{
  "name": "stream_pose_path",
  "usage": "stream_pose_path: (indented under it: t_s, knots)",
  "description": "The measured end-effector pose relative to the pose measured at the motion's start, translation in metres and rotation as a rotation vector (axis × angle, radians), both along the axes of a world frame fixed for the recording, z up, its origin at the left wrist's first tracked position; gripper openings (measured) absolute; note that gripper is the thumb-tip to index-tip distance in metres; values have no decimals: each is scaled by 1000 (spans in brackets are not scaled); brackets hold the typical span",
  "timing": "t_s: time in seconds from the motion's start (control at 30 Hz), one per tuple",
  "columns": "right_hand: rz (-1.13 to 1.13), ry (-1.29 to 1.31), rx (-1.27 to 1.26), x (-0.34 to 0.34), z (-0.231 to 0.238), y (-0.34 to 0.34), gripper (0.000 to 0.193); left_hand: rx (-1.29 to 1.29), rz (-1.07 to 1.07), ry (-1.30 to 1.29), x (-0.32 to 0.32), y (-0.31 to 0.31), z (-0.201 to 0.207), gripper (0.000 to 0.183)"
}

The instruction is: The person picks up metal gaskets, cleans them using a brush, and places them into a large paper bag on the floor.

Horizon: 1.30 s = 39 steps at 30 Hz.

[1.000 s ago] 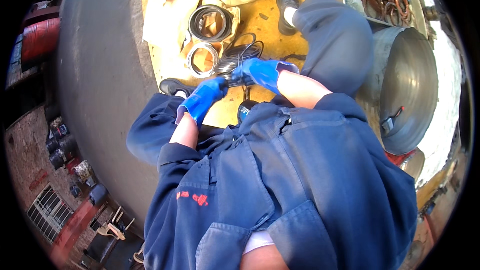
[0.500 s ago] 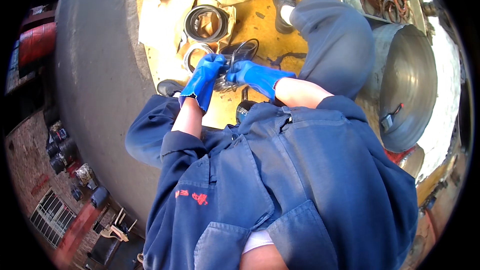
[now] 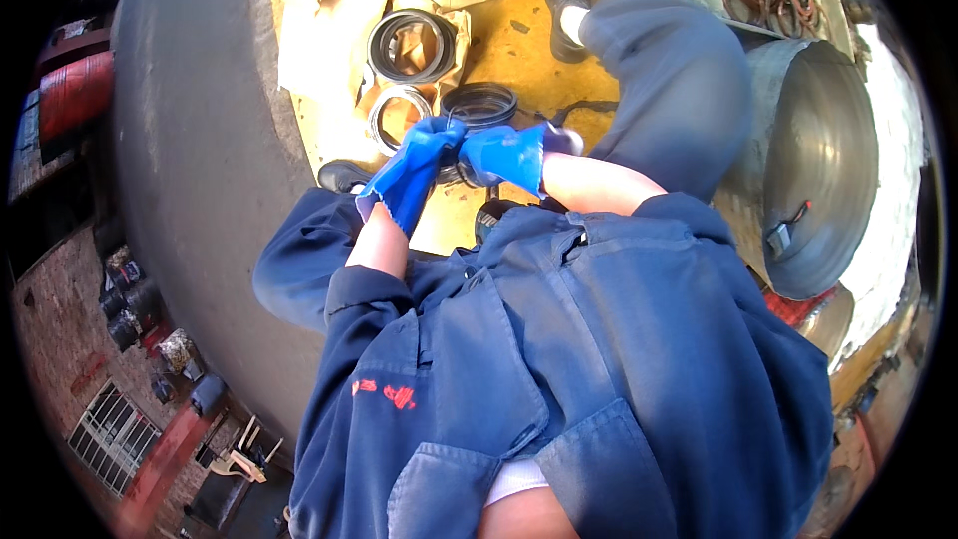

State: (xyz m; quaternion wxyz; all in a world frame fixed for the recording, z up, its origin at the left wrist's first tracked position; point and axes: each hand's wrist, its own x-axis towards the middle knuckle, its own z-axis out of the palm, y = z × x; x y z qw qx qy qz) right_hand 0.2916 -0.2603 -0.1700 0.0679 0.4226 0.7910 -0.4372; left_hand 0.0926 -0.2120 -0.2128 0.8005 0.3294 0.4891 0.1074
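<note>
Left hand [image 3: 436,140], right hand [image 3: 483,156], blue-gloved, close together beside black coil [image 3: 481,117]; partly hidden, cannot tell whether either grips.

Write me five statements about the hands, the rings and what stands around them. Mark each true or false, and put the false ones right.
1. The left hand and the right hand both wear blue gloves. True.
2. The two hands are spread wide apart. False: they are close together.
3. The stacked black rings lie farther from the hands than the pale ring. True.
4. The large metal cylinder is on the person's left. False: it is on the right.
5. A dark coil lies just beyond the hands. True.
</note>
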Motion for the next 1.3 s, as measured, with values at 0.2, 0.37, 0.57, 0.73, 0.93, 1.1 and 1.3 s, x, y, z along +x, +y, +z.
stream_pose_path:
  t_s: [0.2, 0.37, 0.57, 0.73, 0.93, 1.1, 1.3]
  knots:
    - [-247, -295, 98, 64, 18, 43, 32, -12, 116, 26, 14, -20, 25, 24]
    - [-201, -36, 155, 51, 7, 53, 61, -1, 29, 5, 32, -37, 58, 22]
    - [73, -278, -48, 33, 13, 60, 37, 38, -80, -39, 20, -51, 71, 31]
    - [90, -237, -6, 40, 31, 59, 31, 141, -134, 72, 13, -47, 88, 33]
    - [44, -50, -87, 48, 59, 55, 26, 387, -231, 201, 5, -35, 74, 29]
    - [-67, 33, -219, 45, 54, 47, 26, 631, -131, 359, 7, -33, 19, 18]
    - [-191, 44, -310, 46, 29, 42, 26, 1053, -194, 479, -9, -12, 22, 24]
